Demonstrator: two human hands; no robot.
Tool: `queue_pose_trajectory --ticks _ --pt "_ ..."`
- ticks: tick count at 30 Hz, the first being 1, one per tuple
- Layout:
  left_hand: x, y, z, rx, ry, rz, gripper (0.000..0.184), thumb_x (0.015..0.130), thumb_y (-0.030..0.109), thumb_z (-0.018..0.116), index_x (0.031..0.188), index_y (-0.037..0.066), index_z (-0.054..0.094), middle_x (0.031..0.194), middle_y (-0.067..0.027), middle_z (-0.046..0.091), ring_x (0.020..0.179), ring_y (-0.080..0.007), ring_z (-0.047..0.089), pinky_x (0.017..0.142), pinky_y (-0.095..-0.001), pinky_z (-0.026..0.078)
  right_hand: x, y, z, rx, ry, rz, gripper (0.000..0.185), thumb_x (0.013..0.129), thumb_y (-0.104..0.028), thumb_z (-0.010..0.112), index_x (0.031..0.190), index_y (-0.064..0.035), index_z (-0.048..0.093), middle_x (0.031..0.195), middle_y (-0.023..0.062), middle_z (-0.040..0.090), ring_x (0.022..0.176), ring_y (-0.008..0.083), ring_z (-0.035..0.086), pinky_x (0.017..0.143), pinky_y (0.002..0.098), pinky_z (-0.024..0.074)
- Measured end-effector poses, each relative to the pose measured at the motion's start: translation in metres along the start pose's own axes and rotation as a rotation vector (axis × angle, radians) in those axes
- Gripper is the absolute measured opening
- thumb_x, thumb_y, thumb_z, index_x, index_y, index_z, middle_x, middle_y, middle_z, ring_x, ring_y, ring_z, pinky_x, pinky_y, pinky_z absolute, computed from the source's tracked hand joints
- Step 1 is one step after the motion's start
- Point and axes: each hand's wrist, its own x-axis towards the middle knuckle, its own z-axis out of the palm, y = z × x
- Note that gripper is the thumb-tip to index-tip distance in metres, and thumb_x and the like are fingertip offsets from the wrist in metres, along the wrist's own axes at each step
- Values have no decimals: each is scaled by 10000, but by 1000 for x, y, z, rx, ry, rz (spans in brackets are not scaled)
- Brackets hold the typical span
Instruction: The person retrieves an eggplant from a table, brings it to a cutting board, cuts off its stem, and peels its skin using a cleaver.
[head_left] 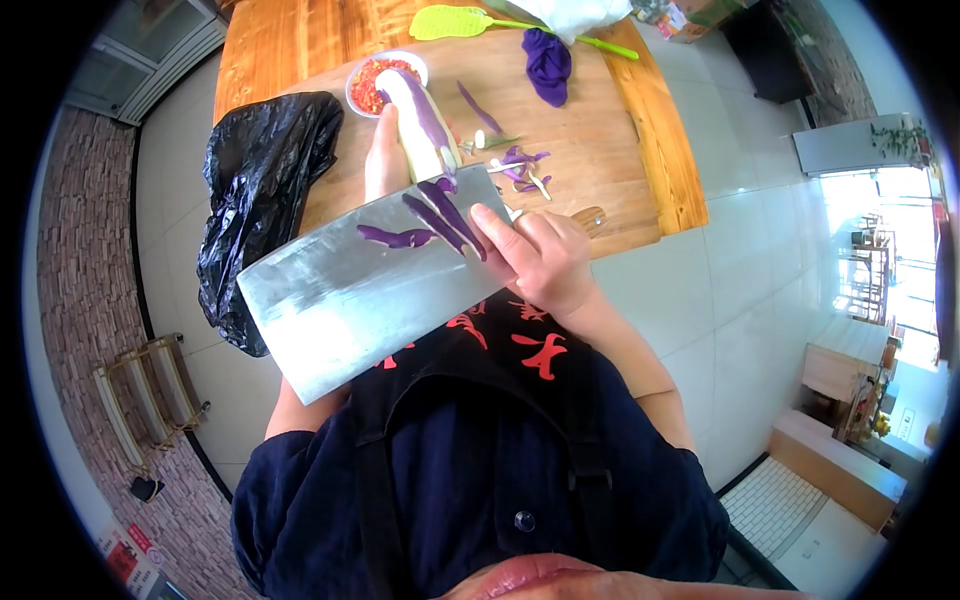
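Note:
My left hand (382, 158) is closed around a long, partly peeled eggplant (418, 125), its flesh pale with strips of purple skin left on. The fingers on the far side are hidden. In my right hand (548, 258) is a wide cleaver (370, 290), its blade tilted toward the camera in front of my left forearm. Several purple peels (440, 215) cling to the blade near my right fingers. The blade's upper edge is close to the lower end of the eggplant; whether they touch I cannot tell.
Beneath lies a wooden cutting board (610, 160) on a wooden table (680, 185). Loose peels (525, 168) lie on it. A bowl of chopped red pepper (362, 92), a purple cloth (547, 70) and a green fly swatter (450, 22) are farther back. A black plastic bag (265, 190) hangs at the left.

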Motion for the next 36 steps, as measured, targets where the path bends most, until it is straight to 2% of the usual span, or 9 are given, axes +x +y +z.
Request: queue_pose_trajectory --ticks 4,7,13,14,18,26,29,30,36 --pt "-3 -1 4 39 33 11 548 960 497 322 1149 20 513 930 -121 624 797 -254 619 667 -407 530 1 -4 -3 -13 -30 -103 367 720 -140 695 1084 -108 676 597 1 347 472 147 393 419 286 327" --pt "-5 -2 4 -10 31 -9 541 969 469 336 1014 -17 570 788 -151 637 659 -253 625 600 -363 517 3 -1 -1 -1 13 -27 381 723 -145 698 1102 -114 667 597 -2 346 474 146 400 420 287 334" --pt "-6 -7 4 -20 71 51 478 961 443 401 1013 2 578 819 -139 653 673 -229 636 597 -340 517 2 1 1 -14 -7 -84 373 717 -143 700 1087 -109 672 597 -2 353 474 147 410 427 290 347" --pt "-5 -4 1 69 41 4 562 948 519 360 1102 13 551 911 -133 640 796 -257 636 682 -395 536 6 -3 -3 20 -23 -84 384 710 -135 706 1092 -107 669 597 -1 357 474 148 409 428 290 348" --pt "-16 -8 12 -72 146 2 440 954 452 423 1010 49 590 813 -121 647 659 -231 629 596 -355 514 6 2 1 30 24 -2 409 705 -124 705 1111 -112 661 597 2 351 476 149 409 431 291 349" --pt "0 -15 -13 41 -42 -3 554 958 513 357 1243 55 483 1023 -175 624 867 -294 643 735 -421 549 6 3 2 -1 32 -57 369 693 -81 708 1058 -115 677 575 6 360 448 160 397 404 292 329" --pt "2 -23 -16 -21 -71 115 458 975 437 401 1142 38 554 934 -116 655 783 -218 647 672 -362 536 11 6 4 0 114 -16 365 688 -76 708 1049 -116 678 582 6 374 447 161 400 404 292 333" --pt "-9 -13 -11 -101 -176 -73 422 991 380 400 1181 31 543 986 -100 652 810 -184 645 675 -326 540 10 9 6 -6 135 -12 363 685 -73 708 1045 -115 680 585 7 376 449 161 405 406 291 336" --pt "2 -28 -20 46 -32 120 490 970 465 375 1234 76 516 983 -141 646 805 -220 639 680 -352 542 12 2 -2 22 19 -30 357 664 -78 709 1020 -100 686 593 10 387 460 165 431 418 294 358"
